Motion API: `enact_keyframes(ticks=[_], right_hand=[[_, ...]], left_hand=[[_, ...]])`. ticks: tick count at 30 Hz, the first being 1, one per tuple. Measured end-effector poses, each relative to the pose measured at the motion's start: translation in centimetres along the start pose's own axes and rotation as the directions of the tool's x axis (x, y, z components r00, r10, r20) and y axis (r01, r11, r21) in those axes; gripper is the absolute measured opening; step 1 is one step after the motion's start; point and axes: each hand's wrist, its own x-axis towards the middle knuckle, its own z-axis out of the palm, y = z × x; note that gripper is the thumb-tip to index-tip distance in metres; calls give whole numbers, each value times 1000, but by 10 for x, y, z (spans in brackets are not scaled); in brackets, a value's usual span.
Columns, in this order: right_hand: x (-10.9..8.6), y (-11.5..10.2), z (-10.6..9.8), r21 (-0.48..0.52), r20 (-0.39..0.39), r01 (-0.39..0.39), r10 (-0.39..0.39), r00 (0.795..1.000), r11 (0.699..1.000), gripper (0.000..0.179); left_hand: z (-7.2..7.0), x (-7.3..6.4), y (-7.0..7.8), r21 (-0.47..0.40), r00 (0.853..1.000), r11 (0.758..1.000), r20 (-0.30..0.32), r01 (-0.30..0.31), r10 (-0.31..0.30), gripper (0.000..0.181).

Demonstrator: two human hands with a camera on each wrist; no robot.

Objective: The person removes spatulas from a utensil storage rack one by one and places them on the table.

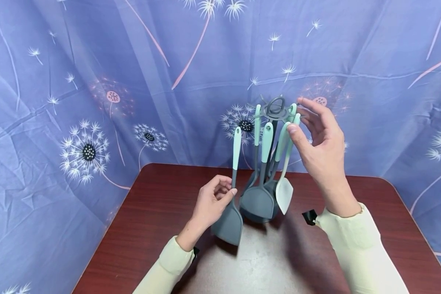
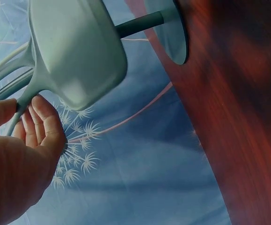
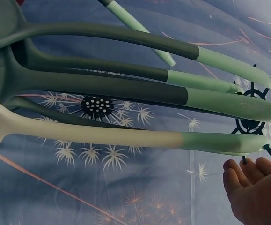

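Note:
My left hand [image 1: 213,200] pinches a grey turner [image 1: 228,226] by its neck, thumb in front, with its mint handle [image 1: 237,147] pointing up. In the left wrist view, the turner's broad blade [image 2: 79,51] stands beyond the fingers. Right of it, a dark utensil stand [image 1: 275,108] carries several mint-handled utensils, among them another grey turner [image 1: 257,202] and a cream spatula [image 1: 284,196]. My right hand [image 1: 323,143] is at the stand's top right, fingers loosely bent around the hook area. The right wrist view shows its fingertips just beside the cream spatula's handle [image 3: 224,142], gripping nothing.
The stand rests on a dark red wooden table [image 1: 132,245], towards its back edge. A blue curtain [image 1: 191,102] with dandelion prints hangs close behind and at the sides. The held turner's blade is low over the table, left of the stand's base.

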Motion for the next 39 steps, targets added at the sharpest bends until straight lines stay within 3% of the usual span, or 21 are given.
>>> enact_keyframes(ticks=[19,30,39], right_hand=[[0,-2,1,14,-19,-44,44,999,999,54],[0,-6,4,56,-30,-55,57,998,997,54],[0,-2,2,77,-30,-50,53,998,996,54]], left_hand=[[-2,-9,-17,23,992,993,32,118,-119,19],[0,-12,-25,127,988,981,34,147,-153,16],[1,-15,-30,136,979,973,59,185,-194,15]])
